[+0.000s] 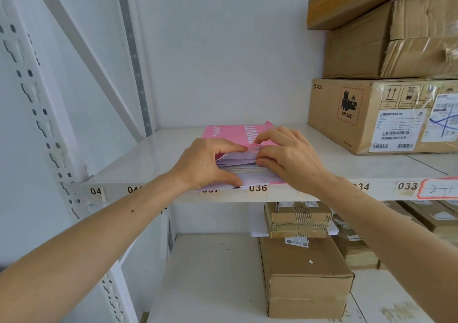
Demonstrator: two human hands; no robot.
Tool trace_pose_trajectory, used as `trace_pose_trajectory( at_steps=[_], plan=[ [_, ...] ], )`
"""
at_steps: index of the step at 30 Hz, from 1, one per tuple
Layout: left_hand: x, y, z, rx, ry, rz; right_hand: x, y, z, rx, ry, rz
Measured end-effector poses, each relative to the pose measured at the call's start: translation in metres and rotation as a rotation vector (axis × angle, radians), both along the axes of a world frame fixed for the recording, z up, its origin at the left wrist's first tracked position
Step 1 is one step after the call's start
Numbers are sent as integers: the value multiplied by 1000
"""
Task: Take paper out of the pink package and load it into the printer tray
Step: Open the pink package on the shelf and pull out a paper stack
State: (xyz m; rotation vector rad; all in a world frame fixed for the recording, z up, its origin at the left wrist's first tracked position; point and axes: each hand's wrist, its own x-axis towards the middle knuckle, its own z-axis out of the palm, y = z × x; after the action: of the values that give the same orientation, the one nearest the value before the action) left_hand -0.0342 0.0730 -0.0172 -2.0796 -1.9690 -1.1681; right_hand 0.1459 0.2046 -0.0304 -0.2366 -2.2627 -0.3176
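Observation:
A pink package [230,133] of paper lies flat on the white shelf [148,159], its near end torn open. White sheets [241,169] show at that open end, right at the shelf's front edge. My left hand [207,164] grips the left side of the open end, thumb under the sheets and fingers on top. My right hand [287,156] pinches the torn pink wrapper flap and the top sheets on the right side. No printer or tray is in view.
Stacked cardboard boxes [376,114] stand on the same shelf to the right, close to the package. Number labels [257,188] run along the shelf edge. More cardboard boxes [304,275] sit on the lower shelf. A perforated rack upright [37,114] stands at left.

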Motion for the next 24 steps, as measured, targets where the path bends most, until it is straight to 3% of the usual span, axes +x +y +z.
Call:
trace_pose_trajectory(
  at_steps=[12, 18, 24],
  plan=[
    [-4, -8, -4, -16, 75, -39, 13, -4, -8, 206, 9, 67],
    [-8, -18, -8, 62, 120, -134, 18, -9, -17, 295, 118, 95],
    [-8, -25, -21, 316, 434, -67, 20, -12, -27, 345, 222, 111]
  ],
)
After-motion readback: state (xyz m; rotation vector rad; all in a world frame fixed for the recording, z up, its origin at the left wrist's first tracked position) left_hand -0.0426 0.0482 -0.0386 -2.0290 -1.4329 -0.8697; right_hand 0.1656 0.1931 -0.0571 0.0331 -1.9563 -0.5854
